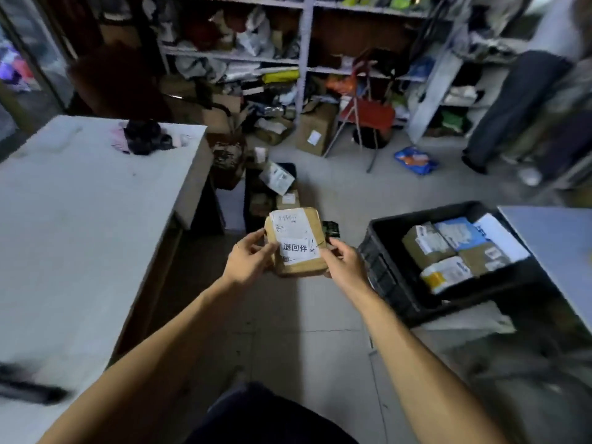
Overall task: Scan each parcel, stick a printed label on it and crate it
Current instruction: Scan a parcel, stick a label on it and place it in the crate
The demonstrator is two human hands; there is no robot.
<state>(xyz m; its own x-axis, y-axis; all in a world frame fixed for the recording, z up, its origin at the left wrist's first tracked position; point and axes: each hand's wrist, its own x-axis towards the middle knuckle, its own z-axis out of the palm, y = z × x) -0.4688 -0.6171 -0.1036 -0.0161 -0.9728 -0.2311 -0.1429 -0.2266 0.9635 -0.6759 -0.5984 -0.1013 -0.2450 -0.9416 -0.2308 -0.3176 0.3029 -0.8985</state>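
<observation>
Nearest the head camera, two bare forearms reach forward over a pale tiled floor [320, 363], above a dark-clothed lap at the bottom edge. The left hand [248, 259] and right hand [344, 261] are clamped on a flat, brown-paper parcel [312, 225] held in the air between them, fingers curled round its left and right edges. The parcel is a soft-cornered rectangle with slightly crumpled wrapping; its long axis runs away from the person, tilted a little to the left at the far end, broad face up. A white shipping label covers its far part, and a smooth white printed label [299, 249] with bold black characters lies on its near part, the left thumb touching the label's left edge.

To the right, on the floor, stands a black plastic crate [384, 257] with ribbed walls, holding several parcels [448, 251] wrapped in brown paper, white and blue plastic, packed side by side. A white table [80, 203] with a matte top fills the left side; a grey table [557, 245] corner shows at the right. Metal shelves [304, 59] crammed with parcels line the back wall.
</observation>
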